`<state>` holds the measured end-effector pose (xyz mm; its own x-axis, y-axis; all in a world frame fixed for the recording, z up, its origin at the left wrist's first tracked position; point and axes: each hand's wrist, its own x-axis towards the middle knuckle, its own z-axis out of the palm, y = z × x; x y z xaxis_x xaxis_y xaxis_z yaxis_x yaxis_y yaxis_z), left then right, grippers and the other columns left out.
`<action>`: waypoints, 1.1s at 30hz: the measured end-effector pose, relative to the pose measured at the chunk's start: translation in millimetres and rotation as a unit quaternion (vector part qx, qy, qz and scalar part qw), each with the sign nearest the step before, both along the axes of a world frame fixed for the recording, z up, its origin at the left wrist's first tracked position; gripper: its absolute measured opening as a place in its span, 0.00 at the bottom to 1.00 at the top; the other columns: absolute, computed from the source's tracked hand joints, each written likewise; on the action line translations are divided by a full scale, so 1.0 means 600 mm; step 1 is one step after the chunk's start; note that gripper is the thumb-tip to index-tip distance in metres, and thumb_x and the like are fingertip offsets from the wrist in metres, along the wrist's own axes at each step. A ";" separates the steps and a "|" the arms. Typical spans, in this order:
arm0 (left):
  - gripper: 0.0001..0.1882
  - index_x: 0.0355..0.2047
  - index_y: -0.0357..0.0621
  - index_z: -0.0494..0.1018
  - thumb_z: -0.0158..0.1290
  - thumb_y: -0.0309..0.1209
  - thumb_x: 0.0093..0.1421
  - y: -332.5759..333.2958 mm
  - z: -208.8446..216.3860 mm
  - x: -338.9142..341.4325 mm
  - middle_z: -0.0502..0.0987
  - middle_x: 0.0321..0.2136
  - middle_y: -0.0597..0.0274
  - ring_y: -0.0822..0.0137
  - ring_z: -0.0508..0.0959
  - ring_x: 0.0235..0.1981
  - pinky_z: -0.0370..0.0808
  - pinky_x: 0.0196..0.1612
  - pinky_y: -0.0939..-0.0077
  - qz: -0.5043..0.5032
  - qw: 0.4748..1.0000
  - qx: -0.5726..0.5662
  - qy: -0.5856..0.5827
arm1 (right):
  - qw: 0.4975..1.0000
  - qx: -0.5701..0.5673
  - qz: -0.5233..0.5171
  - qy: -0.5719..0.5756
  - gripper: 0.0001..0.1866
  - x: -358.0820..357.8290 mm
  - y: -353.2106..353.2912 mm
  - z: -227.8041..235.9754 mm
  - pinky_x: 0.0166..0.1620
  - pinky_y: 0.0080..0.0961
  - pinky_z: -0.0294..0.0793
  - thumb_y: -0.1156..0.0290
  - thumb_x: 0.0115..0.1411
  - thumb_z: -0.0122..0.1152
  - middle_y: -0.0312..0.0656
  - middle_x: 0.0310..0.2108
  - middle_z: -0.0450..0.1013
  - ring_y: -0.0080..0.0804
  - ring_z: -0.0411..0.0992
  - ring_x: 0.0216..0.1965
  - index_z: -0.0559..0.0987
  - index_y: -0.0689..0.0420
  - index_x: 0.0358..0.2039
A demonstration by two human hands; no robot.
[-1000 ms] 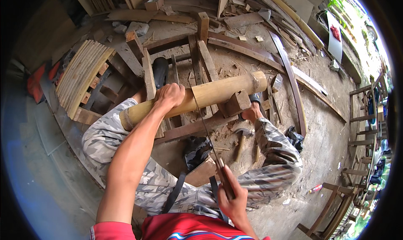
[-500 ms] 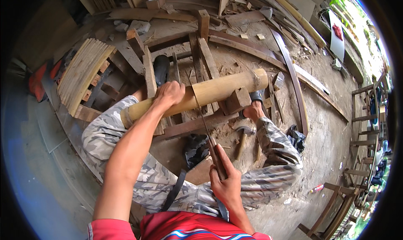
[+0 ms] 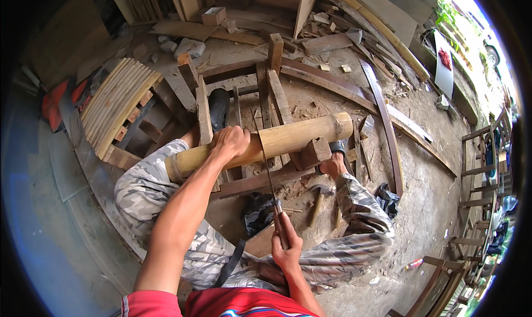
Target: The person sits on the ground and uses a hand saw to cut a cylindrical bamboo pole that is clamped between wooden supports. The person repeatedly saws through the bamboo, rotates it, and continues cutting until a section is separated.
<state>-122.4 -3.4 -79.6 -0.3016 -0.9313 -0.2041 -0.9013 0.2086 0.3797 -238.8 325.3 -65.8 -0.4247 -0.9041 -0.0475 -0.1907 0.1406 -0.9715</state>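
Hands work a thick bamboo pole (image 3: 260, 145) lying across a low wooden frame (image 3: 260, 95) on the ground. Left hand (image 3: 230, 142) clamps down over the pole's top near its middle, pinning it so it cannot roll. Right hand (image 3: 285, 245) is clenched around the handle of a saw (image 3: 270, 178), whose thin blade runs up to the pole and meets it just right of the left hand. Knees in camouflage trousers spread to either side, leaving room for the stroke. Below the pole lies a hammer (image 3: 317, 198); sawdust, planks and a slatted panel (image 3: 119, 103) litter the floor.
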 end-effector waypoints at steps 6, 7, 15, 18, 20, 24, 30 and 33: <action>0.31 0.28 0.27 0.81 0.41 0.45 0.69 0.003 -0.004 0.005 0.80 0.29 0.29 0.34 0.83 0.37 0.78 0.46 0.46 0.022 1.000 0.001 -0.017 | 0.999 0.051 0.016 -0.008 0.30 -0.006 -0.044 0.127 0.42 0.20 0.76 0.83 0.58 0.56 0.50 0.47 0.82 0.21 0.79 0.39 0.74 0.59 0.64; 0.31 0.28 0.28 0.81 0.41 0.45 0.69 0.006 -0.006 0.004 0.80 0.30 0.29 0.35 0.83 0.38 0.78 0.46 0.47 0.028 0.999 0.004 -0.022 | 0.997 0.069 0.026 -0.006 0.30 -0.007 -0.060 0.164 0.42 0.20 0.76 0.82 0.58 0.56 0.51 0.48 0.82 0.23 0.80 0.40 0.74 0.59 0.64; 0.30 0.28 0.27 0.80 0.40 0.44 0.68 -0.007 0.008 0.005 0.80 0.32 0.29 0.33 0.82 0.38 0.78 0.47 0.46 0.013 0.999 0.020 -0.030 | 0.997 0.051 0.057 0.030 0.31 -0.014 -0.056 0.156 0.43 0.26 0.78 0.80 0.60 0.60 0.57 0.46 0.81 0.38 0.84 0.41 0.72 0.57 0.65; 0.30 0.27 0.26 0.80 0.40 0.44 0.68 -0.004 0.009 0.008 0.80 0.31 0.29 0.33 0.83 0.38 0.78 0.47 0.45 0.005 1.000 0.009 -0.023 | 0.996 0.051 0.057 0.037 0.32 -0.010 -0.038 0.136 0.44 0.26 0.78 0.80 0.60 0.59 0.56 0.47 0.81 0.36 0.83 0.43 0.70 0.56 0.67; 0.30 0.25 0.27 0.80 0.41 0.44 0.68 -0.002 0.012 0.005 0.80 0.29 0.30 0.35 0.83 0.36 0.78 0.45 0.46 0.020 1.000 0.007 -0.014 | 0.997 0.057 0.045 0.012 0.33 -0.004 -0.039 0.148 0.49 0.28 0.77 0.79 0.62 0.60 0.57 0.52 0.78 0.41 0.80 0.50 0.68 0.56 0.68; 0.31 0.21 0.30 0.80 0.41 0.43 0.69 0.008 0.021 0.003 0.81 0.25 0.34 0.39 0.84 0.31 0.79 0.42 0.47 0.038 0.999 0.012 -0.018 | 0.997 0.040 0.059 0.030 0.34 -0.013 -0.049 0.178 0.53 0.37 0.76 0.75 0.63 0.64 0.62 0.54 0.75 0.57 0.77 0.53 0.66 0.56 0.69; 0.31 0.15 0.33 0.78 0.41 0.40 0.70 0.037 0.004 -0.003 0.75 0.13 0.38 0.43 0.80 0.16 0.77 0.26 0.49 0.018 0.989 -0.143 0.018 | 0.991 0.104 0.070 -0.053 0.37 -0.044 -0.064 0.269 0.50 0.30 0.77 0.67 0.65 0.68 0.60 0.49 0.79 0.36 0.80 0.46 0.62 0.62 0.70; 0.32 0.14 0.33 0.77 0.42 0.40 0.70 0.042 -0.001 -0.003 0.75 0.14 0.36 0.43 0.80 0.16 0.76 0.25 0.51 0.020 0.982 -0.185 0.031 | 0.979 0.101 0.068 -0.164 0.38 -0.064 -0.069 0.291 0.58 0.24 0.70 0.68 0.66 0.68 0.50 0.61 0.71 0.29 0.71 0.57 0.60 0.65 0.71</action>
<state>-124.1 22.1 -80.1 -0.2647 -0.9496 0.1678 -0.8888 0.3078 0.3397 -277.3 283.8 108.9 -0.2331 -0.9093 -0.3447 0.0965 0.3311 -0.9387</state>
